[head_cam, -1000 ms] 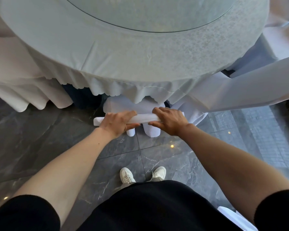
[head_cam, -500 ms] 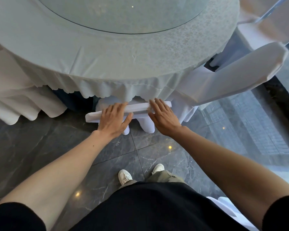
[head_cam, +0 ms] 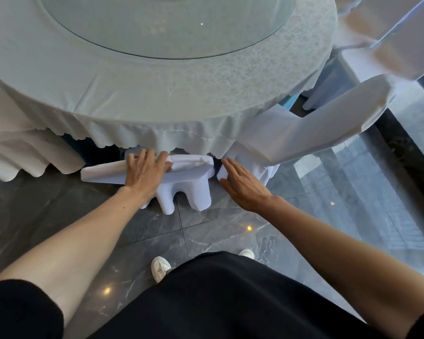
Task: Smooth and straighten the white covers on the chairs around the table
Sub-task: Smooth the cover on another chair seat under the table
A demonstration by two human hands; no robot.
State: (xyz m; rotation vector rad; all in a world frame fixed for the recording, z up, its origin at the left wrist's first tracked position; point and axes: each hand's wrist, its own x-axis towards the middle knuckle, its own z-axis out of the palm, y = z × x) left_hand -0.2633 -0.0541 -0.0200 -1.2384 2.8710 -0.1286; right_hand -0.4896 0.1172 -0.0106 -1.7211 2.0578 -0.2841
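Partly under tablecloth (head_cam: pixel 157 106), chair cover (head_cam: pixel 191 177) meets left hand (head_cam: pixel 143 173) and right hand (head_cam: pixel 242 184), fingers (head_cam: pixel 230 167) straight.

Grey tiled floor (head_cam: pixel 47 216), round clothed table (head_cam: pixel 206 77).
The glossy marble floor carries the table, a white-covered chair (head_cam: pixel 189 189) pushed in under its edge, a second chair (head_cam: pixel 304 133) just to the right, and two white shoes (head_cam: pixel 160 267). A glass disc (head_cam: pixel 157 25) lies on the tablecloth (head_cam: pixel 132 128).
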